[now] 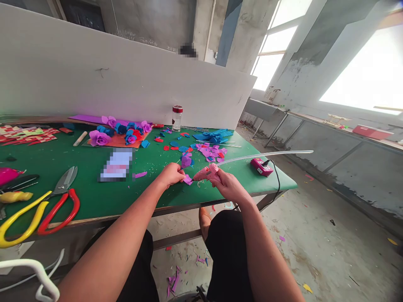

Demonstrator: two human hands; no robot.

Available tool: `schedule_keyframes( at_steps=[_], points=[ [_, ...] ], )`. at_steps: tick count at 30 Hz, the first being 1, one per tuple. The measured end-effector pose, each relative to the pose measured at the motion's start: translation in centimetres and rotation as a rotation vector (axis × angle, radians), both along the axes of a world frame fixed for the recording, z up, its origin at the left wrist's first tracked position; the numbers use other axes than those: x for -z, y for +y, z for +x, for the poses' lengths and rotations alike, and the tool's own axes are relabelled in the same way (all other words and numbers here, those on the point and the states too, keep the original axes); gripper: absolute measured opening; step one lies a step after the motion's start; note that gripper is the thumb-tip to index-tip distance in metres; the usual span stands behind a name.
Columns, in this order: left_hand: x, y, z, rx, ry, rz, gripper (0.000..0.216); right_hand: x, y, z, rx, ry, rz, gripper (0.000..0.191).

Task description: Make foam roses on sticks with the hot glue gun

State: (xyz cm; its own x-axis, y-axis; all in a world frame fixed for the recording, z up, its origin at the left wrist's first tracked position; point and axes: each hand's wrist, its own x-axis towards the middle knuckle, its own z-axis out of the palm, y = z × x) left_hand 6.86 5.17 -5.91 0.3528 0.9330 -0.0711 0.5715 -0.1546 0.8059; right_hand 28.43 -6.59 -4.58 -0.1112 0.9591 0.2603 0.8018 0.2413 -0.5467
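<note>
We see green surface (pixel 90 167), left to center; our right hand (pixel 231 184) and left hand (pixel 171 175), mid-frame, clamped respectively on pink glue gun (pixel 205 173), center, and purple paper piece (pixel 188 179), just left of the gun's tip.

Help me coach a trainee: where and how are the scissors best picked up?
Probably by the red handle and yellow handle together, coming from the near edge of the table: the scissors lie with both loops toward that edge, blades pointing away.
</note>
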Motion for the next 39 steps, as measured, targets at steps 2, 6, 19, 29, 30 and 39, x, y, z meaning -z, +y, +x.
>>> schedule_keyframes(
  at_steps=[2,6,19,29,30,39],
  points=[
    [-0.09,-0.05,0.01,-0.003,0.002,-0.002,0.013,0.06,0.04,0.05,0.006,-0.002,0.0,0.027],
    [-0.28,-0.17,0.05,-0.006,0.004,-0.007,0.015,0.17,0.09,0.14,0.016,0.012,0.031,0.028],
    [-0.18,-0.09,-0.02,0.002,0.002,-0.011,0.014,0.28,-0.05,0.52,0.079,0.015,0.071,0.029],
    [-0.17,-0.09,0.01,0.018,0.001,-0.008,0.012,-0.21,-0.43,0.06,0.012,0.059,0.049,0.024],
    [-0.14,-0.09,0.01,0.017,0.001,-0.007,0.012,-0.19,-0.4,-0.07,0.006,0.054,0.048,0.023],
    [0.02,-0.08,-0.02,0.011,-0.009,-0.003,0.011,0.15,-0.01,-0.1,0.017,-0.014,0.049,0.024]
  ],
)
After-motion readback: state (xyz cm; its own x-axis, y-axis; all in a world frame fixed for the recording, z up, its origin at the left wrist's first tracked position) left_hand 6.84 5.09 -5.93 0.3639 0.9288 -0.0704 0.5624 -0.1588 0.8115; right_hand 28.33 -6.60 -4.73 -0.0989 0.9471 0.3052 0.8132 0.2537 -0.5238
